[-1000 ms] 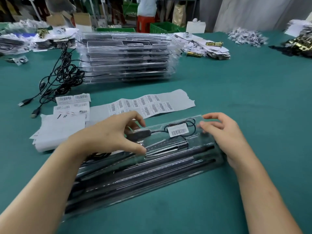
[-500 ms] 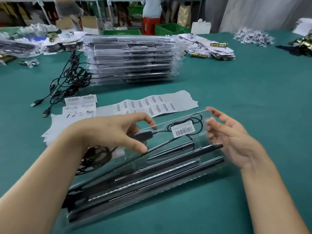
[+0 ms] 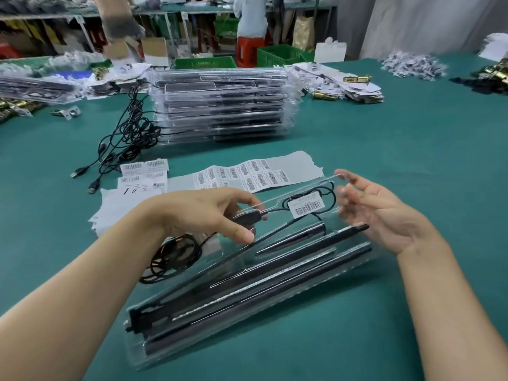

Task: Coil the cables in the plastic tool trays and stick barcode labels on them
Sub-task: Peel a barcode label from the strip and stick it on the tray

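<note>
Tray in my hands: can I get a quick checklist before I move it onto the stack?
1. Barcode label stuck on the tray: ok.
2. Cable looped inside its compartment, around the label: ok.
3. Left hand pinches the tray's edge: ok.
4. Right hand at the tray's far end, blurred: grip cannot tell.
5. Second cable coil lies outside the tray, beside the left wrist: not ok.
6. Stack of trays stands upright: ok.
</note>
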The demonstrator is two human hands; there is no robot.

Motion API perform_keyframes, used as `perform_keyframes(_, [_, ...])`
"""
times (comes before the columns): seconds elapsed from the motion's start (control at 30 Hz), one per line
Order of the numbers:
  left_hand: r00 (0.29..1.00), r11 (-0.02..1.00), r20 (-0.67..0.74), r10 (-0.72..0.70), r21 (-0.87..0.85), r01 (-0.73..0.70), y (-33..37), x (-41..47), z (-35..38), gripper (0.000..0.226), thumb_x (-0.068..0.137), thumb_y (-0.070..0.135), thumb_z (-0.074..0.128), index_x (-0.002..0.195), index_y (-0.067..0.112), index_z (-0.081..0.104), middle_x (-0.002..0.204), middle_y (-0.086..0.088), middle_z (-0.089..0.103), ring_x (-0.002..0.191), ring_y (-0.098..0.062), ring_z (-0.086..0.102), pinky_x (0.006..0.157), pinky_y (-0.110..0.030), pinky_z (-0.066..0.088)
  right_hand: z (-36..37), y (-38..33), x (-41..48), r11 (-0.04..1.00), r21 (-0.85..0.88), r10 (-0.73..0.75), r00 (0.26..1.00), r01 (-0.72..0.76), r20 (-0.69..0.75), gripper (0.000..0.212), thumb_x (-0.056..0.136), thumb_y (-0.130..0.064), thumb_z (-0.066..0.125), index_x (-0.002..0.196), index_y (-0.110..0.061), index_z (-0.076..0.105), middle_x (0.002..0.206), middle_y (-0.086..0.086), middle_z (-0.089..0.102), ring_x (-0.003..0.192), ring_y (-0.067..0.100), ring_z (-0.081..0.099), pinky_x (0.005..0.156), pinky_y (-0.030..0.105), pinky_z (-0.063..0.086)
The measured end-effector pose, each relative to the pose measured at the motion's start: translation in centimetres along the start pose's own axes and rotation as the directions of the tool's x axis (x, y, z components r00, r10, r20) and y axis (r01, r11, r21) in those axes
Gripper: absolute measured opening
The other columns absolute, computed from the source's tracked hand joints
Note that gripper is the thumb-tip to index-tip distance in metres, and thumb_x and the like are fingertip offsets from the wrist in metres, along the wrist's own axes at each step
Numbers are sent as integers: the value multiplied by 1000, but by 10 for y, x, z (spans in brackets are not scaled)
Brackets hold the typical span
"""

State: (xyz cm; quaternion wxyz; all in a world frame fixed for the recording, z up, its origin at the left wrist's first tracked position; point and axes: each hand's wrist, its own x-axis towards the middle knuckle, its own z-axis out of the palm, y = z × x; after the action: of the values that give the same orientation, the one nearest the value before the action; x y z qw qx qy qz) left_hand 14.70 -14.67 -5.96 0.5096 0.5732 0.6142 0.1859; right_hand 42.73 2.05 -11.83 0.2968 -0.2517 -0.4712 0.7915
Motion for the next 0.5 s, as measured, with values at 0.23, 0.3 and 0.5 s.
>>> perform_keyframes(0.23, [984, 937, -170, 50, -334, -105, -12, -8, -3, 36, 81, 26, 83, 116, 25, 75, 97, -5, 68, 82, -14, 67, 67, -26, 57, 11, -54, 14, 918, -396, -119, 972, 29, -203, 54, 80, -43, 71, 125, -16, 61, 103, 9, 75, 91, 19, 66, 87, 37, 55])
perform_keyframes(0.3, [956, 851, -289, 54, -487, -196, -15, -12, -3, 38, 78, 23, 81, 116, 20, 75, 97, -7, 67, 81, -12, 67, 64, -25, 57, 10, -56, -3, 918, -396, -168, 939, 37, -301, 61, 80, -63, 62, 122, -19, 61, 113, 13, 75, 98, 21, 68, 90, 41, 53])
perform_keyframes(0.5, [767, 514, -639, -65, -680, -523, -7, 3, 29, 40, 72, 23, 79, 108, 11, 70, 79, 1, 68, 69, -9, 67, 64, -21, 57, 64, 20, -66, 915, -389, 95, 994, -106, -48, 93, 64, -91, 63, 133, -28, 61, 112, 1, 77, 102, 19, 74, 78, 40, 61])
